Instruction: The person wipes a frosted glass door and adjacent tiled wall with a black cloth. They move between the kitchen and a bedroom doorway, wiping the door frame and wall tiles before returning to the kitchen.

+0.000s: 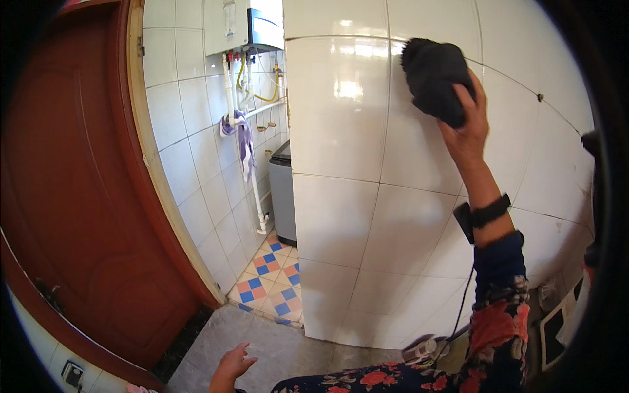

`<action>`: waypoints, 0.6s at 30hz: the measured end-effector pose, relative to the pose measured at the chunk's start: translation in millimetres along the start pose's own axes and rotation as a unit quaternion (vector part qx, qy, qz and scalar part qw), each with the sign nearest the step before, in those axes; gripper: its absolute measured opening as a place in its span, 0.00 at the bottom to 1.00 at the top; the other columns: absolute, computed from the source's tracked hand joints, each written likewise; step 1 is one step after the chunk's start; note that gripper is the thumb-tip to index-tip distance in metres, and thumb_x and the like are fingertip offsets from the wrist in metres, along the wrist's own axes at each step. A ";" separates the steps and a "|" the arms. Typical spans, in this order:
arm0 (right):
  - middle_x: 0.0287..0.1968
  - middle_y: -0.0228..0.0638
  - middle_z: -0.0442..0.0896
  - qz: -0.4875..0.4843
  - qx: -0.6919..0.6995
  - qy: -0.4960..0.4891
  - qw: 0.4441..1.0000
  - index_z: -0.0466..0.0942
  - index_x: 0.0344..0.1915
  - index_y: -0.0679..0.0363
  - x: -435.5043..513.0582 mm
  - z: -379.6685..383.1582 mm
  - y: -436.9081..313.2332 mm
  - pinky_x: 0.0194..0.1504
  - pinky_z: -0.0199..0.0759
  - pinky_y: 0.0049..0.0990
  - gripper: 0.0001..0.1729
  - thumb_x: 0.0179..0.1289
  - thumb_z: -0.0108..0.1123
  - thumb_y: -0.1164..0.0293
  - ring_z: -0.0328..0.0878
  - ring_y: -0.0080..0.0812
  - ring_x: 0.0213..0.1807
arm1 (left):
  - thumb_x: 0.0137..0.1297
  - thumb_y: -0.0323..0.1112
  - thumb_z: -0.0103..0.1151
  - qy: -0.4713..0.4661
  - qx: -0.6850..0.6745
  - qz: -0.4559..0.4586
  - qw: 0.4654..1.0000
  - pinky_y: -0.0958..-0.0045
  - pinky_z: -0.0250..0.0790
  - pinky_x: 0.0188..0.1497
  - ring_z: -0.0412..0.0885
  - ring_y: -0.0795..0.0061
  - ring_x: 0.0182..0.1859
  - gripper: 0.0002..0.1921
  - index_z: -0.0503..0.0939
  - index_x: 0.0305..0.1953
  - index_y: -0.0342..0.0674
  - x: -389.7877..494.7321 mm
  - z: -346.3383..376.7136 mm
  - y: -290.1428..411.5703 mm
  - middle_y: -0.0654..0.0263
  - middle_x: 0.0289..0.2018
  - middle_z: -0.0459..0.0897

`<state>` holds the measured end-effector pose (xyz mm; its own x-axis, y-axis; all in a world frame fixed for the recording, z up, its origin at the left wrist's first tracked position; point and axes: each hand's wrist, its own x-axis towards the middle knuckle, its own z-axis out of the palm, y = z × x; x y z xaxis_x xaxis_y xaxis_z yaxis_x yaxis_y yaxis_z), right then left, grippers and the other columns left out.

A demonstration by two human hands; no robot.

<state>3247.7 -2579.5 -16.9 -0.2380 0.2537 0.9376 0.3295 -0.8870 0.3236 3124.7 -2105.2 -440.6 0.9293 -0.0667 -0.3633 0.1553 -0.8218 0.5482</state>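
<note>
My right hand (469,120) is raised at the upper right, gripping a bunched black cloth (435,78). The cloth lies against the white tiled wall (339,216), or very close to it; contact cannot be told for certain. A dark strap with a small device (484,216) sits on my right wrist, and a thin black cable runs down from it. Low in the view, my left hand (236,361) hangs above the grey floor with its fingers apart and nothing in it.
On the left stands a reddish-brown door (73,162) in its frame. Through the opening are a water heater (233,27), white pipes with a purple-and-white towel (243,140), and a grey washing machine (284,196). A clear container (421,350) sits near the wall's foot.
</note>
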 end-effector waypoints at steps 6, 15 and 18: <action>0.55 0.45 0.71 -0.074 -0.036 -0.018 0.996 0.79 0.39 0.51 -32.7 78.3 -8.8 0.50 0.65 0.39 0.27 0.30 0.68 0.80 0.71 0.46 0.51 | 0.51 0.48 0.64 0.171 0.017 -0.008 0.985 0.59 0.71 0.41 0.79 0.55 0.37 0.32 0.69 0.56 0.41 -13.4 70.5 -62.8 0.50 0.34 0.80; 0.54 0.48 0.72 -0.093 0.065 -0.097 0.989 0.80 0.32 0.53 -82.4 95.0 -40.5 0.50 0.63 0.43 0.11 0.45 0.58 0.75 0.69 0.50 0.49 | 0.56 0.46 0.60 0.207 0.071 0.075 0.973 0.58 0.72 0.40 0.79 0.54 0.34 0.27 0.69 0.54 0.37 8.0 132.5 -84.4 0.55 0.26 0.81; 0.55 0.48 0.71 -0.098 0.093 -0.142 0.981 0.79 0.32 0.52 -116.5 91.8 -56.5 0.53 0.61 0.44 0.10 0.47 0.57 0.73 0.68 0.51 0.52 | 0.55 0.46 0.61 0.121 -0.066 0.010 0.990 0.59 0.71 0.36 0.78 0.56 0.31 0.29 0.67 0.56 0.39 12.9 132.3 -45.8 0.59 0.23 0.80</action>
<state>3340.6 -2523.6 -132.8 -0.0578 0.5326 0.8444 0.4709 -0.7313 0.4935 3085.3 -2143.3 -570.1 0.9831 0.0691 -0.1697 0.1647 -0.7394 0.6528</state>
